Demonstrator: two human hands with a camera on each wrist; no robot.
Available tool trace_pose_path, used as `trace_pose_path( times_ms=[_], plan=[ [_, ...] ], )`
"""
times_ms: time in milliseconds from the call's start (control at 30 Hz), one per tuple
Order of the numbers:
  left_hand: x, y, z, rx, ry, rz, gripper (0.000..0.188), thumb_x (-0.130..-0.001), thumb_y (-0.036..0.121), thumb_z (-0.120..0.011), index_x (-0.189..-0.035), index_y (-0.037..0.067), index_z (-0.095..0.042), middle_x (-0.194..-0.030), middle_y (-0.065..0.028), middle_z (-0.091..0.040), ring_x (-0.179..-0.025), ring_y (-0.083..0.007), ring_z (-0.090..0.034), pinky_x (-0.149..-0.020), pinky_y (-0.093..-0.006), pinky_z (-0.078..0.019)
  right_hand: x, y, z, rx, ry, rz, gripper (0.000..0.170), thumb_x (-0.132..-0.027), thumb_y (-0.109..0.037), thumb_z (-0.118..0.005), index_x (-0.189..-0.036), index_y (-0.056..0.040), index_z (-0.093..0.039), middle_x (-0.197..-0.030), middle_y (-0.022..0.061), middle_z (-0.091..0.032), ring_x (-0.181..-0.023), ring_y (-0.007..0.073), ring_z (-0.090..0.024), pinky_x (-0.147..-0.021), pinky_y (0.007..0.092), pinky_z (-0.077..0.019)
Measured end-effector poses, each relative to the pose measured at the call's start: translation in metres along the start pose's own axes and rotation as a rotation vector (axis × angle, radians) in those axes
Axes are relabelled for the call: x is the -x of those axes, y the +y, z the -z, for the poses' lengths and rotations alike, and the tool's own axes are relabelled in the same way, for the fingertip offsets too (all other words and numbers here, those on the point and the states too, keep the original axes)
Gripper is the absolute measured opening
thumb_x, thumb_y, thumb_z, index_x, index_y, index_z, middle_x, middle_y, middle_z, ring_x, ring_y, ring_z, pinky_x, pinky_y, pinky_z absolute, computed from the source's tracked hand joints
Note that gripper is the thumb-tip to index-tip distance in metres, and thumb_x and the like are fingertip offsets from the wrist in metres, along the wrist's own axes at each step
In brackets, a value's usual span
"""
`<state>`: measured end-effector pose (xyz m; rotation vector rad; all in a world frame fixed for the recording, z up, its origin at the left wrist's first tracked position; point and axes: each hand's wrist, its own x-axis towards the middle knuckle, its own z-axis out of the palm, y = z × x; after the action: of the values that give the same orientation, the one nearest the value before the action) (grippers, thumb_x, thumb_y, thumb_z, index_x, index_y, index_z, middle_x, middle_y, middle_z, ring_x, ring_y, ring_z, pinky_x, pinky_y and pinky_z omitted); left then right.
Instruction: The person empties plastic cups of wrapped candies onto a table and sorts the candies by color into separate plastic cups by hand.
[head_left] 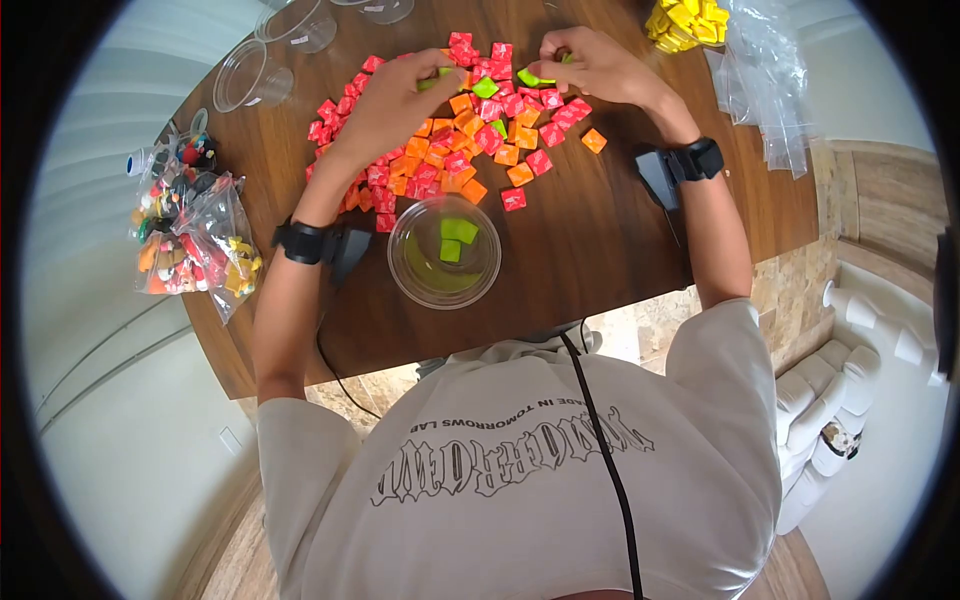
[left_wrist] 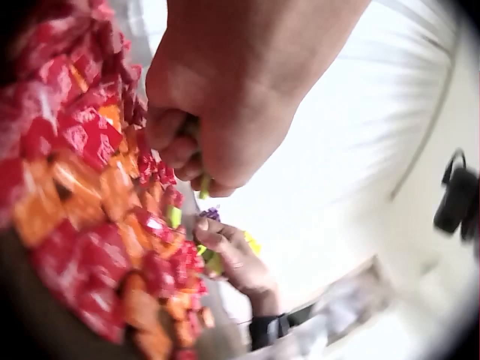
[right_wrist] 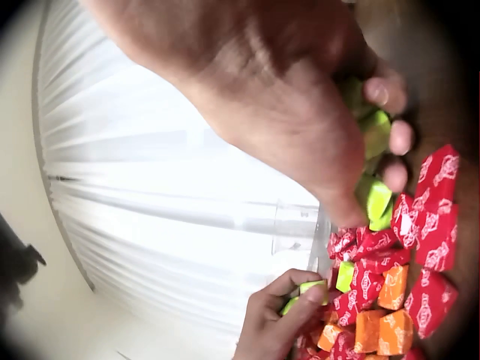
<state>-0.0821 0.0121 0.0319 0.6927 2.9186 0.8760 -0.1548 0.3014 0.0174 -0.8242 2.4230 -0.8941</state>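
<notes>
Over the far part of a candy pile, my left hand (head_left: 398,105) holds green wrapped candies (right_wrist: 313,286) between curled fingers and thumb. My right hand (head_left: 606,72) curls round several green candies (right_wrist: 377,196) at the pile's far right side. Red wrapped candies (head_left: 514,199) and orange ones (head_left: 473,190) make up most of the heap. Among them lies a loose green candy (head_left: 485,88), between the two hands. Nearer the body stands a round clear plastic cup (head_left: 394,265) with a few green candies (head_left: 459,231) inside.
Bags of small colourful figures (head_left: 190,225) lie at the table's left. Clear cups (head_left: 240,88) stand at the far left. Yellow candies (head_left: 688,22) are heaped at the far right beside clear plastic bags (head_left: 765,85). The table's near edge (head_left: 520,327) runs in front of the body.
</notes>
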Motion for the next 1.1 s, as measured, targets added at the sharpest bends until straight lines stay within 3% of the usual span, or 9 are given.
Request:
trace_pose_path(
  times_ms=[67,167,333,400,500,733,933,1000,1100],
  plan=[
    [0.003,0.001,0.015,1.219,-0.111,0.419,0.025,-0.1,0.025,-0.057,-0.089,0.004,-0.061,-0.075,-0.006,-0.06,-0.055,-0.0162,-0.051,-0.052,-0.0283,-0.0431,0.01,-0.003,0.0,-0.387,0.066,-0.095,0.029,-0.098,-0.035,-0.067,-0.091,-0.0064,-0.065,-0.076,0.0018,-0.067,-0.055,0.0058,-0.052,-0.05,0.024,-0.0381],
    [0.0,0.008,0.022,1.811,-0.026,0.279,0.024,-0.1,0.023,-0.05,-0.083,0.007,-0.054,-0.07,-0.0022,-0.052,-0.05,-0.0067,-0.036,-0.046,-0.022,-0.0302,0.021,-0.013,-0.001,-0.714,0.141,-0.149,0.025,-0.098,-0.032,-0.067,-0.09,-0.0085,-0.065,-0.076,-0.0009,-0.067,-0.055,0.0028,-0.049,-0.049,0.0197,-0.0352],
    [-0.015,-0.002,0.014,1.398,-0.031,0.235,0.026,-0.102,0.023,-0.052,-0.092,0.0,-0.06,-0.072,-0.0032,-0.055,-0.058,-0.0114,-0.05,-0.052,-0.0244,-0.0416,0.017,-0.012,-0.01,-0.397,0.167,-0.04,0.022,-0.099,-0.03,-0.067,-0.099,-0.0079,-0.066,-0.082,0.0044,-0.072,-0.061,0.0097,-0.06,-0.053,0.0263,-0.0434],
    [-0.02,0.012,0.0,0.39,0.043,-0.072,0.025,-0.1,0.03,-0.063,-0.104,0.006,-0.07,-0.079,-0.0082,-0.064,-0.072,-0.0199,-0.063,-0.068,-0.035,-0.0518,0.019,-0.018,-0.009,0.18,0.298,0.131,0.02,-0.098,-0.028,-0.067,-0.108,-0.0101,-0.065,-0.082,0.0091,-0.07,-0.071,0.0236,-0.067,-0.064,0.0373,-0.0495],
    [-0.017,0.006,-0.01,-0.062,-0.14,-0.233,0.027,-0.098,0.037,-0.067,-0.109,0.012,-0.071,-0.083,-0.0102,-0.068,-0.087,-0.0271,-0.068,-0.08,-0.044,-0.053,0.014,-0.021,-0.008,0.184,0.09,0.036,0.028,-0.093,-0.023,-0.067,-0.119,-0.014,-0.065,-0.092,0.0141,-0.074,-0.089,0.037,-0.071,-0.081,0.0475,-0.053],
    [-0.019,0.007,-0.002,-0.149,-0.2,-0.108,0.033,-0.096,0.039,-0.071,-0.106,0.008,-0.069,-0.084,-0.0123,-0.067,-0.084,-0.0274,-0.066,-0.079,-0.0414,-0.0523,0.009,0.0,-0.008,0.203,0.056,0.08,0.027,-0.093,-0.024,-0.068,-0.116,-0.0108,-0.064,-0.091,0.0137,-0.071,-0.083,0.0348,-0.068,-0.076,0.0445,-0.0514],
    [0.031,0.053,0.047,0.538,-0.161,0.092,0.023,-0.095,0.024,-0.073,-0.094,0.004,-0.06,-0.077,-0.0072,-0.062,-0.069,-0.0157,-0.057,-0.067,-0.0306,-0.0465,0.032,-0.003,-0.014,-0.277,0.217,0.26,0.022,-0.096,-0.022,-0.063,-0.107,-0.0036,-0.06,-0.096,0.0115,-0.07,-0.069,0.0173,-0.062,-0.062,0.0333,-0.0478],
    [0.065,0.083,0.065,0.481,-0.271,0.062,0.023,-0.094,0.023,-0.074,-0.093,0.004,-0.059,-0.075,-0.0076,-0.062,-0.065,-0.0183,-0.059,-0.064,-0.0323,-0.047,0.058,-0.018,-0.013,-1.397,0.095,0.133,0.018,-0.097,-0.017,-0.056,-0.109,-0.004,-0.053,-0.094,0.0103,-0.061,-0.062,0.0093,-0.05,-0.052,0.0227,-0.0403],
    [0.091,0.118,0.073,0.138,-0.549,0.115,0.021,-0.089,0.016,-0.078,-0.093,0.007,-0.059,-0.08,-0.0086,-0.066,-0.071,-0.0252,-0.065,-0.063,-0.0357,-0.0465,0.066,-0.027,-0.03,-1.688,0.056,0.224,0.018,-0.097,-0.016,-0.055,-0.111,-0.0062,-0.052,-0.1,0.017,-0.067,-0.057,0.008,-0.048,-0.048,0.0187,-0.036]
  ],
)
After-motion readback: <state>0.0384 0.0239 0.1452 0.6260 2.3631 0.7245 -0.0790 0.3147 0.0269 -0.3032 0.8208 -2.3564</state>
